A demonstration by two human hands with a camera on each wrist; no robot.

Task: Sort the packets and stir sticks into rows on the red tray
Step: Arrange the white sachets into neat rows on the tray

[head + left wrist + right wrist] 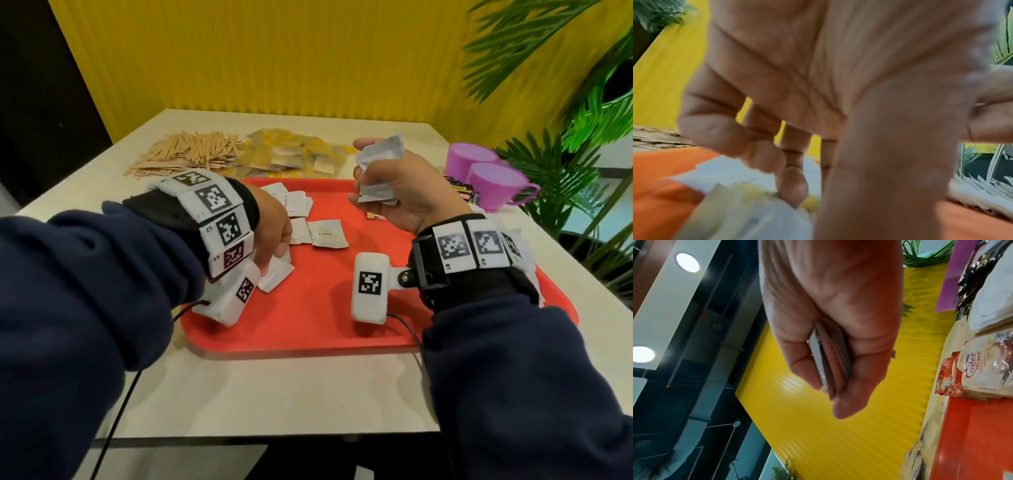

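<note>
Tray (308, 329): red, on the white table (274, 387), near the person; its near half is bare
Left hand (270, 226): low over the tray's left side, fingers (793, 186) curled down onto a white packet (275, 274); the left wrist view is blurred, but a fingertip and thumb seem to pinch the packet's edge, so the grip is narrow and on that packet
Right hand (407, 192): raised above the tray's far right part, gripping a stack (378, 171) of silvery-white packets between thumb and fingers; the right wrist view shows the stack edge-on (828, 363) in a tight grip
Loose packets (329, 233): several white ones lie on the tray's left and middle, some overlapping, one printed "Cream"; the left wrist hides part of them
Small packet (375, 216): orange-brown, on the tray, partly hidden under the right hand
Stir sticks (185, 152): a big wooden heap on the table beyond the tray's far left corner, off the tray
Yellow packets (291, 156): a pile just right of the sticks, touching the tray's far edge
Cups (493, 181): two purple ones on the table right of the tray
Dark sachets (460, 190): between the cups and the tray
Creamer bags (982, 369): beside the tray's right edge, seen from the right wrist
Surroundings: yellow ribbed wall (274, 61) behind the table, green plant (565, 102) at right
</note>
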